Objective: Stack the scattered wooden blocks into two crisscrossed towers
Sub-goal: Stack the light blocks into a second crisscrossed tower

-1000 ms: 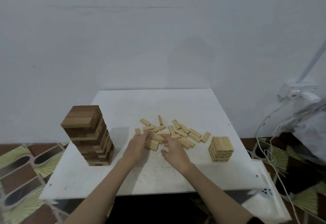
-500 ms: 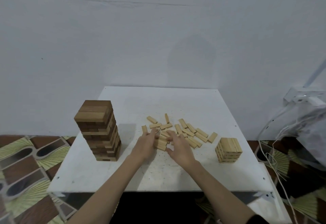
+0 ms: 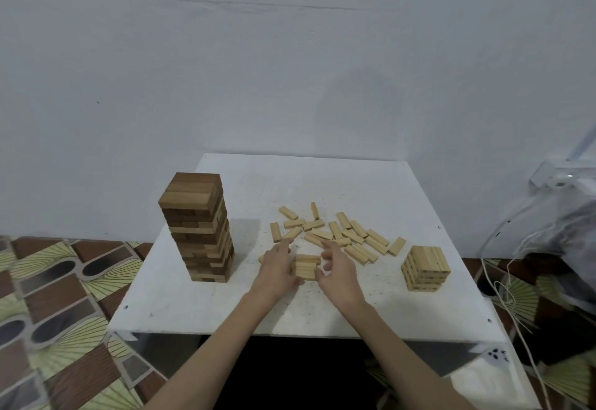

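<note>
Since the earlier frame a small bundle of blocks [image 3: 304, 267] has been drawn out of the pile toward the near edge. Left hand [image 3: 276, 270] and right hand [image 3: 338, 272] press it from either side, fingers loosely curled against its ends. Beyond lie scattered blocks [image 3: 350, 236] on the white table [image 3: 338, 184]. Tall dark tower [image 3: 198, 227] stands left, short light tower [image 3: 425, 268] right.

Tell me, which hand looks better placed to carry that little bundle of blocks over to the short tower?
Probably the right hand. It sits on the bundle's side nearest the short tower, with bare table between them. The left hand is on the far side, nearer the tall tower.
</note>
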